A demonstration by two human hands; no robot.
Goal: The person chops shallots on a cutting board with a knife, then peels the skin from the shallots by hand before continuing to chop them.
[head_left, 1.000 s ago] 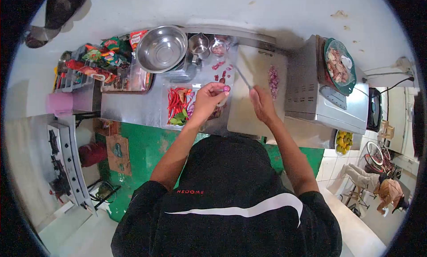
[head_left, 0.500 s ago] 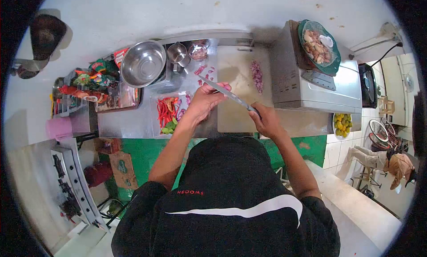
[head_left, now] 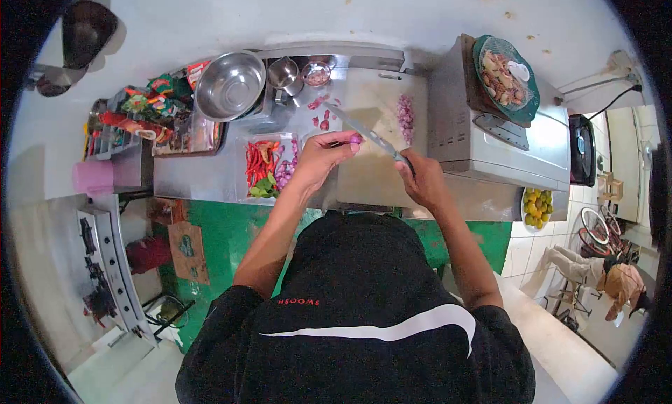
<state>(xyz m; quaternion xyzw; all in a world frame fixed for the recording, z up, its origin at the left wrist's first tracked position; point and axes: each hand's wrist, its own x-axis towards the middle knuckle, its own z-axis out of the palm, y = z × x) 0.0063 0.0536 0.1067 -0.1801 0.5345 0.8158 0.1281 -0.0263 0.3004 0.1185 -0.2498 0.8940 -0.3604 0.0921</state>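
Between the thumb and fingers of my left hand (head_left: 323,158) is a small purple shallot (head_left: 355,138), held above the left part of a pale cutting board (head_left: 367,176). My right hand (head_left: 422,178) grips a kitchen knife (head_left: 371,137) by its handle, the blade pointing up and left, close to the shallot. A row of chopped shallots (head_left: 406,117) lies along the board's right side. Shallot skins and pieces (head_left: 324,121) are scattered left of the board. By my left forearm, a clear tray holds red chilies (head_left: 260,165), green leaves (head_left: 264,187) and whole shallots (head_left: 285,172).
A large steel bowl (head_left: 231,86), a metal cup (head_left: 285,74) and a small bowl (head_left: 316,73) stand at the back. Right of the board, a silver oven (head_left: 483,124) carries a green plate of food (head_left: 502,72). Yellow-green citrus fruits (head_left: 537,202) sit beyond it. A person (head_left: 602,267) is far right.
The knife blade has moved right and down, off the left hand's fingertips, so the shallot shows more plainly. My right hand has shifted slightly right. The whole view has shifted a little.
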